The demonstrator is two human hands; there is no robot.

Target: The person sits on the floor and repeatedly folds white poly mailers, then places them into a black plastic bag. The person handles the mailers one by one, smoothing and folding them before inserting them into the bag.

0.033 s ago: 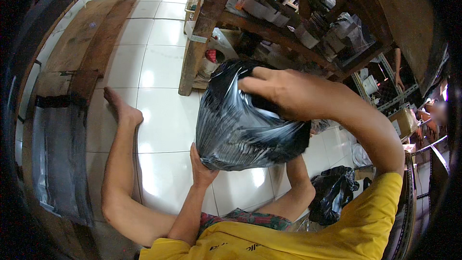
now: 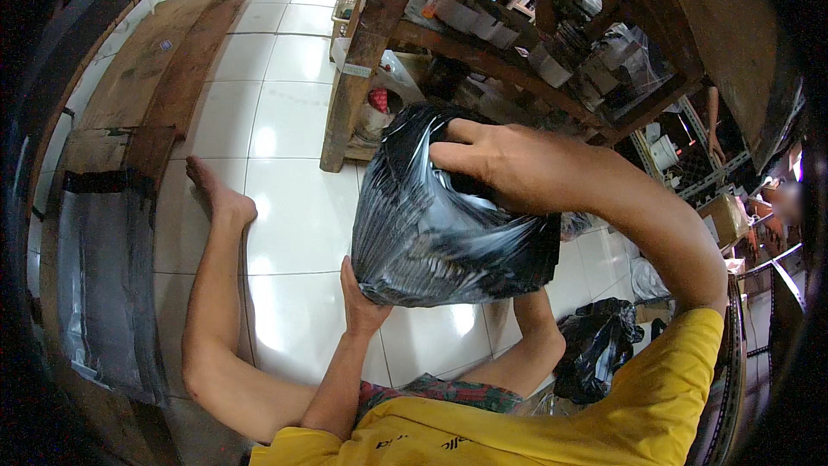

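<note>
A full, bulging black plastic bag (image 2: 448,233) hangs in front of me above the tiled floor, its glossy sides stretched and creased. My right hand (image 2: 487,164) is closed on the gathered plastic at its top, the curled fingers partly hidden in the folds. Low on the bag's left side, my left hand (image 2: 364,300) holds it from beneath, thumb up along the side and the other fingers mostly out of sight. What the bag contains cannot be seen.
A stack of flat dark plastic bags (image 2: 112,276) lies on wooden boards (image 2: 164,69) at left. A wooden shelf (image 2: 345,112) with packed goods stands ahead. Another black bag (image 2: 595,349) rests by my right leg. A cardboard box (image 2: 723,217) sits on metal racking further right.
The bag's right side has shifted slightly and its creases have changed. Both hands stay on it in nearly the same places.
</note>
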